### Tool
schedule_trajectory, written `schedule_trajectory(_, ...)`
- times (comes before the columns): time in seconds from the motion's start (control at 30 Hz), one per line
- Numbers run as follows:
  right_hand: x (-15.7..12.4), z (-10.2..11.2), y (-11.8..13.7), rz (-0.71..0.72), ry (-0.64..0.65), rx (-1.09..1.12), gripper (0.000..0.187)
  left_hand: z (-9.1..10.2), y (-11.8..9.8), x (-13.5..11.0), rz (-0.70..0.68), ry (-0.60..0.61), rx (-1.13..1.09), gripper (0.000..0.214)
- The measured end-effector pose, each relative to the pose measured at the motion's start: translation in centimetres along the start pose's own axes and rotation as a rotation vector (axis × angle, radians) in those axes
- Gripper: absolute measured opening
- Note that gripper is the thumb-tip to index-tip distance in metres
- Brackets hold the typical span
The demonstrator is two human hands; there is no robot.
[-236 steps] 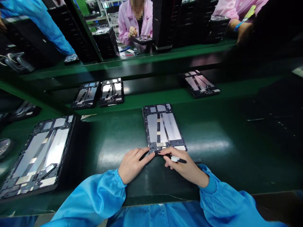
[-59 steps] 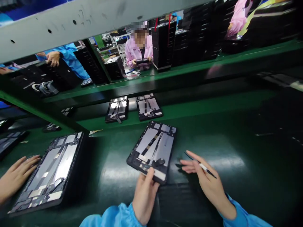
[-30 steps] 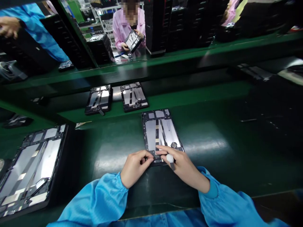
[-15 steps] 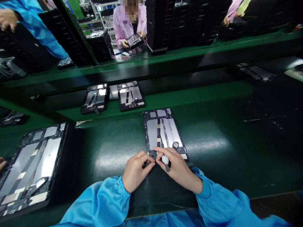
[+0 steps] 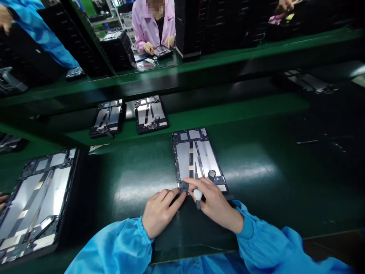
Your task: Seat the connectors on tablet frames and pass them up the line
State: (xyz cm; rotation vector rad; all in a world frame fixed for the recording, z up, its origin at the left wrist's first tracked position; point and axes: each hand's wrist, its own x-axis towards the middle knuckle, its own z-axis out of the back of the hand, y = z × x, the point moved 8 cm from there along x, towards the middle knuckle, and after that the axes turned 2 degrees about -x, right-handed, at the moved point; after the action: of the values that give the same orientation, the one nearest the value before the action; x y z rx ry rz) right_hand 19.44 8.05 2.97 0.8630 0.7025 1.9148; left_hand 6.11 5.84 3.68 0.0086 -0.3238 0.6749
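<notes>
A tablet housing [image 5: 182, 152] with its inside exposed lies in front of me, showing silver panels, dark flat cables and a small square part [image 5: 211, 174] near its lower right. My left hand [image 5: 162, 211] rests at the housing's lower left corner, fingers stretched out and thumb tip on the bottom edge. My right hand [image 5: 213, 203] is curled over the bottom edge, its index finger reaching left across the housing. Held in it are slim dark tweezers [image 5: 196, 177] with a white wrap, tip pointing away from me. What its thumb tip touches is hidden.
A larger-looking open housing [image 5: 42, 190] sits on a dark stack at left. Two more housings [image 5: 107, 118] [image 5: 151, 114] lie beyond, below a green shelf edge [image 5: 222, 62]. Another unit [image 5: 309, 82] is far right. Across the shelf, a person in pink [image 5: 154, 26] handles a device; tall black stacks [image 5: 186, 28] stand beside.
My left hand has gone from a pinch at the bottom edge to straighter fingers, shifting slightly left. The tweezers have tilted more upright. The person opposite has lowered their device. The view shifted slightly.
</notes>
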Motion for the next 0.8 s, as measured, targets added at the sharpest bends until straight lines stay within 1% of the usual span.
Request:
schedule_trajectory(0.17,0.1,0.1,0.0,-0.004,-0.01,0.019,0.058,0.3,0.5,0.0,0.064,-0.078,-0.11,0.032)
schedule_trajectory(0.3,0.2,0.2,-0.1,-0.023,-0.029,0.027,0.057,0.5,0.7,0.2,0.093,-0.116,-0.179,0.026)
schedule_trajectory(0.4,0.1,0.1,-0.1,-0.028,-0.016,0.033,0.059,0.7,0.5,0.3,0.071,-0.122,-0.167,0.024)
schedule_trajectory(0.53,0.1,0.1,-0.2,-0.036,0.003,0.035,0.057,0.6,0.0,0.2,0.001,-0.088,-0.088,0.028)
schedule_trajectory(0.6,0.2,0.2,-0.1,-0.037,0.007,0.036,0.054,0.4,0.0,0.2,-0.006,-0.068,-0.066,0.029)
schedule_trajectory(0.7,0.3,0.5,0.2,-0.031,-0.001,0.034,0.051,0.3,0.5,0.2,0.062,-0.082,-0.156,0.028)
schedule_trajectory(0.8,0.4,0.7,0.4,-0.031,-0.021,0.038,0.046,0.2,1.5,0.4,0.204,-0.108,-0.357,0.025)
